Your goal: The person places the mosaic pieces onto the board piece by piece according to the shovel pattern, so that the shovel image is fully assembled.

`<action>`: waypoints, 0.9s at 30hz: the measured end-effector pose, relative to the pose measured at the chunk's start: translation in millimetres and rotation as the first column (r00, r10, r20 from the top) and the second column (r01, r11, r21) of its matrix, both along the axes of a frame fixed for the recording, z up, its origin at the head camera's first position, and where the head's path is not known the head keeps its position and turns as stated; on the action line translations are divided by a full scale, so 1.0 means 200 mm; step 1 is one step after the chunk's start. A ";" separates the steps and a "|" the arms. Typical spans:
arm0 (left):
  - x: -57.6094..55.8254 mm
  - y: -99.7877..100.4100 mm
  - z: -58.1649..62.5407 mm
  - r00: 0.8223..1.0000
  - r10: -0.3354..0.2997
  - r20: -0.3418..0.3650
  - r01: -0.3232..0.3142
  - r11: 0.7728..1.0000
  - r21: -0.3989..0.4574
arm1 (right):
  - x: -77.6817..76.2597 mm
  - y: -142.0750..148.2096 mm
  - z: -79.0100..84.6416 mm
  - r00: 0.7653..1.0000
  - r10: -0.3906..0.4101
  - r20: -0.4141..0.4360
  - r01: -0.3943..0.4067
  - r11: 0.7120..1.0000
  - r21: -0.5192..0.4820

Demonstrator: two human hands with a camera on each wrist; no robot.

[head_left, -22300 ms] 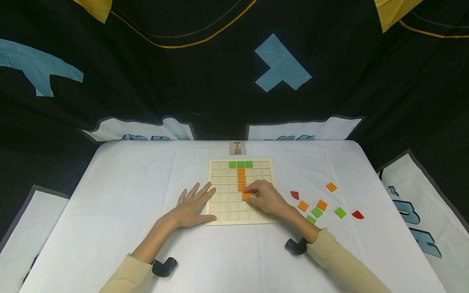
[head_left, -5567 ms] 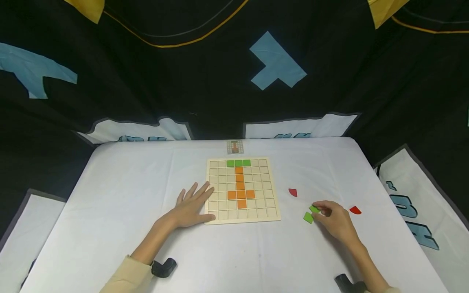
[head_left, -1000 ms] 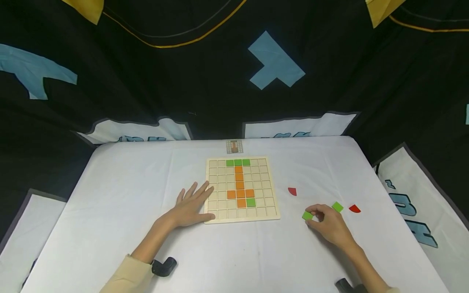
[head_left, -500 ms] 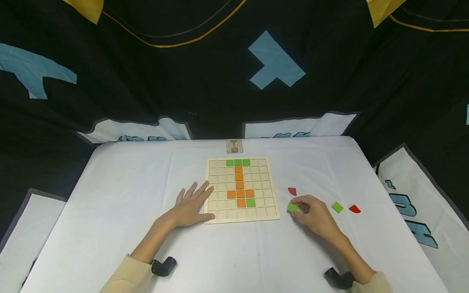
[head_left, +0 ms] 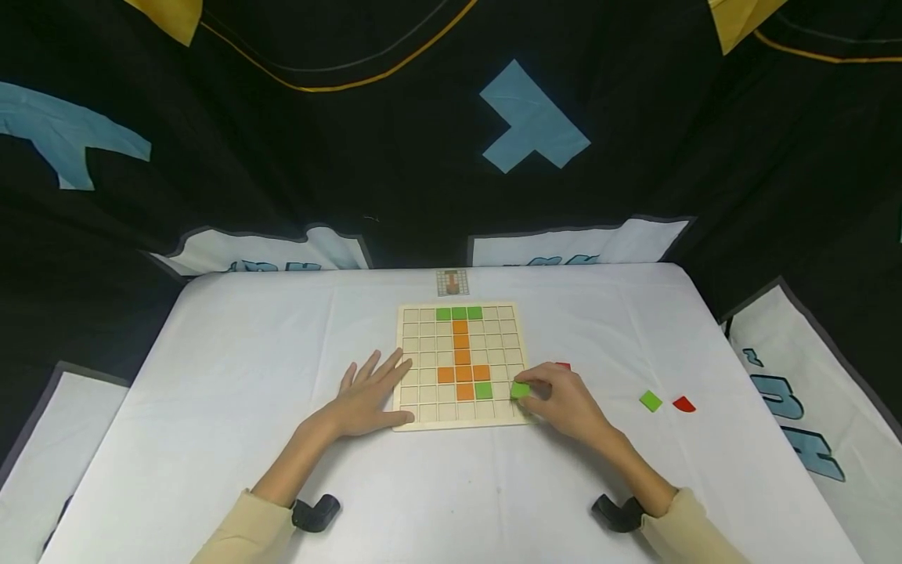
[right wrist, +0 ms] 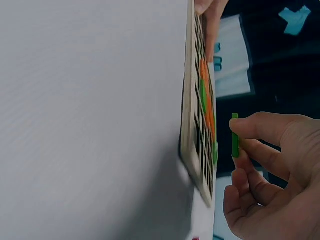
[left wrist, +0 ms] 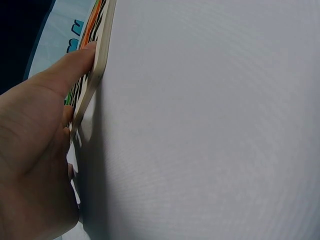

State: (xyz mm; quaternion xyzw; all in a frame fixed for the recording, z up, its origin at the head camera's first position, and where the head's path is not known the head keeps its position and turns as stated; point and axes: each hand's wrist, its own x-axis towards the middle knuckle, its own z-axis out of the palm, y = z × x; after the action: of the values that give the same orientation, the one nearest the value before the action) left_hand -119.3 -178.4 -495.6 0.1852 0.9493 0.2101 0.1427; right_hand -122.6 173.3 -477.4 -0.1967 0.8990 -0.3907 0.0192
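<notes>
A pale wooden grid board (head_left: 423, 413) lies on the white table. Orange square tiles (head_left: 462, 357) form a column with one tile out to each side. Three green tiles (head_left: 460, 313) cross the top, and another green tile (head_left: 483, 390) sits beside the lowest orange one. My left hand (head_left: 366, 403) rests with spread fingers on the board's left edge, thumb at the lower corner. Between thumb and fingers, my right hand (head_left: 564, 395) pinches a green square tile (head_left: 520, 390) over the board's right side. In the right wrist view this tile (right wrist: 235, 135) is held edge-on, apart from the board.
One loose green tile (head_left: 651, 401) and a red quarter-round piece (head_left: 683, 404) lie at the right. A second red piece (head_left: 563, 365) is partly hidden behind my right hand. Beyond the board lies a small pattern card (head_left: 452, 282). Black curtain hangs behind the table.
Over the last second my right hand has picked up the green tile and carried it left over the board. Earlier, orange tiles and one green tile went onto the grid. My left hand stays put.
</notes>
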 end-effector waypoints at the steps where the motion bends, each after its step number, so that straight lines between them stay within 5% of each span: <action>1: 0.00 0.00 0.00 1.000 0.001 0.000 -0.001 1.000 0.001 | -0.01 -0.02 0.00 1.000 0.010 0.005 -0.010 1.000 -0.005; 13: 0.00 0.00 0.00 1.000 0.005 0.010 -0.005 1.000 0.013 | -0.06 -0.25 0.02 0.995 0.090 0.052 -0.090 0.996 -0.010; 27: 0.01 -0.01 0.02 1.000 -0.007 0.014 0.007 1.000 0.028 | -0.10 -0.47 -0.03 0.978 0.193 0.082 -0.200 0.975 0.098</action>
State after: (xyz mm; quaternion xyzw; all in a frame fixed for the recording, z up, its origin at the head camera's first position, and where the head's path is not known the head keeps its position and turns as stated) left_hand -117.8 -179.7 -492.6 0.1889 0.9446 0.2241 0.1474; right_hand -143.5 80.0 -483.7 -0.2693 0.8933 -0.3456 0.1004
